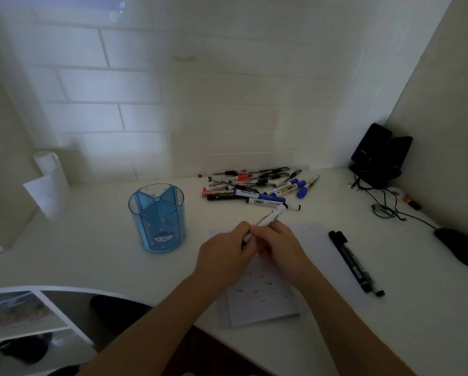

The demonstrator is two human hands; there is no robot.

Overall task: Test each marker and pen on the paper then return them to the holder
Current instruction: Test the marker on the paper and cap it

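White-barrelled marker point(271, 215) held in both hands above the scribbled paper point(257, 294), near the front edge of the desk point(92, 253) — the left hand point(222, 256) pinches its lower end, the right hand point(277, 244) curls round the barrel. The blue holder point(157, 221) stands to their left. A heap of pens and markers point(254, 188) lies by the back edge — two black markers point(355, 261) rest by the paper's right edge.

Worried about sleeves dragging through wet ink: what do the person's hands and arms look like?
The left forearm and right forearm are bare to the frame's lower edge, no sleeves in view. The left hand and right hand are ungloved. No watch, bracelet or ring shows, though the light is dim.
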